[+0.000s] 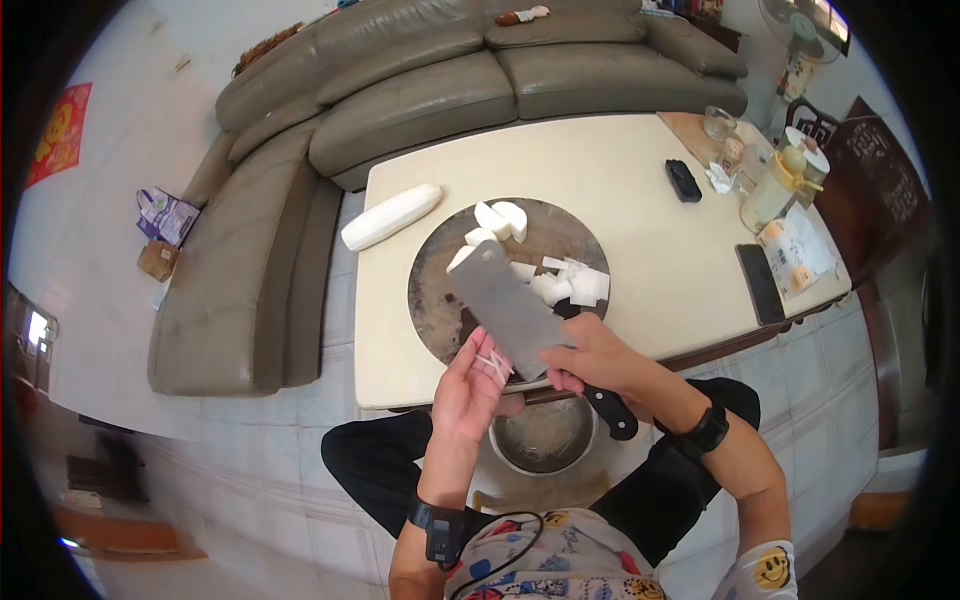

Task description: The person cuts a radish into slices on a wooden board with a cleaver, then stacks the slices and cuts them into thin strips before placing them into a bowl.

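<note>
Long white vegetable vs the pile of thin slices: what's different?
Form: the long white vegetable is one thick, rounded piece; the thin slices are many flat bits.
Place: the vegetable lies directly on the table; the slices sit on the round board.
Arrangement: the vegetable lies alone; the slices overlap loosely.
Shared: both white.

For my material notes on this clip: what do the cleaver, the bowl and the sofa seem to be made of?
Cleaver: dull grey metal blade, likely steel; black handle with rivets, plastic or wood.
Bowl: probably stainless steel, from its thin silvery rim.
Sofa: glossy, creased grey-brown cover, leather or imitation.
</note>
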Tool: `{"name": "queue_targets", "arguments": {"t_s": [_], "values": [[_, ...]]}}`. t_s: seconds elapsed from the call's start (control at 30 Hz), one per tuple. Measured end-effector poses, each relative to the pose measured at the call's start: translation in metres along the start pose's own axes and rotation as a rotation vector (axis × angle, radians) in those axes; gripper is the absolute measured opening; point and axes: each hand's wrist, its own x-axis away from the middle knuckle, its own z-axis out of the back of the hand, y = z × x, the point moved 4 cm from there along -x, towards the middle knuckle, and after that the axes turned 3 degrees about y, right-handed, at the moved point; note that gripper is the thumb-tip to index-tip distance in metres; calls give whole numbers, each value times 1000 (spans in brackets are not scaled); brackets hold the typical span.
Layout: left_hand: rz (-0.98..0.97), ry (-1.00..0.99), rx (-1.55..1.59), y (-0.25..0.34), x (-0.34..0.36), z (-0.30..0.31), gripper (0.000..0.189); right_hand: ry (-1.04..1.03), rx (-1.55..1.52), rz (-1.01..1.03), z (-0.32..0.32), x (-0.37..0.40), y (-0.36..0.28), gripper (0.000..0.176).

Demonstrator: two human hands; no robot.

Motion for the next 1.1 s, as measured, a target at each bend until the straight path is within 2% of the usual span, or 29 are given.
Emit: {"name": "queue_targets", "arguments": {"t_s": [0.07, 0.1, 0.17, 0.27, 0.37, 0.6, 0.8, 0.9, 1.0, 1.07, 1.1], "values": [[6, 47, 21, 1, 4, 10, 34, 155, 129, 22, 12, 12, -5, 23], [-11, 52, 45, 5, 7, 19, 34, 157, 145, 22, 14, 21, -8, 23], [-28, 48, 85, 11, 15, 36, 34, 326, 397, -15, 21, 41, -8, 19], [-22, 109, 81, 12, 25, 64, 36, 357, 628, 30, 23, 61, 12, 17], [16, 95, 168, 1, 18, 79, 34, 273, 829, -17, 14, 71, 8, 16], [70, 151, 179, -14, 11, 83, 28, 287, 979, 15, -4, 65, 15, 9], [41, 162, 146, -11, 10, 80, 30, 190, 1114, 56, -39, 38, 2, 8], [52, 167, 157, -11, 11, 77, 32, 185, 1179, 161, -55, 38, 3, 9], [28, 201, 126, -11, 13, 73, 31, 102, 1217, 103, -68, 51, 0, 13], [3, 140, 142, -11, 12, 72, 32, -48, 1200, 123, -81, 61, 6, 16], [7, 146, 141, -13, 12, 74, 32, -52, 1196, 118, -83, 65, 10, 16]]}}
